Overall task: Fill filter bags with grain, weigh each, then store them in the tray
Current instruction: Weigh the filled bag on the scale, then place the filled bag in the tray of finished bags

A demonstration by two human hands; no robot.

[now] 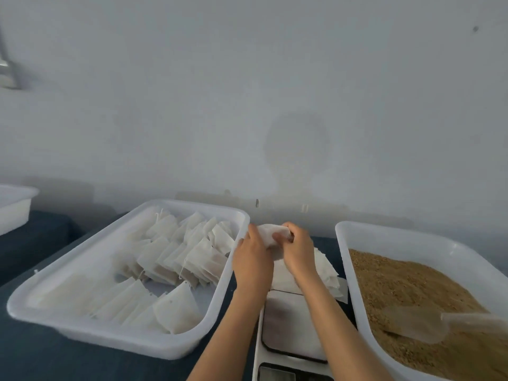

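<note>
Against a bare pale wall, the dark desk [41,353] carries two big white trays: a storage tray [225,292] of many bags, too overlapped to count, and a grain tray [341,243] with one scoop [428,323], one scale [291,325] between. Above the spare-bag stack [324,268], the left hand [251,259] and right hand [298,250] pinch one filter bag [270,233]; it looks light, limp and tearable, best held at its mouth edges.

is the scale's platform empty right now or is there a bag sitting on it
Empty. The scale platform shows bare; both hands hold the filter bag up beyond it.
</note>
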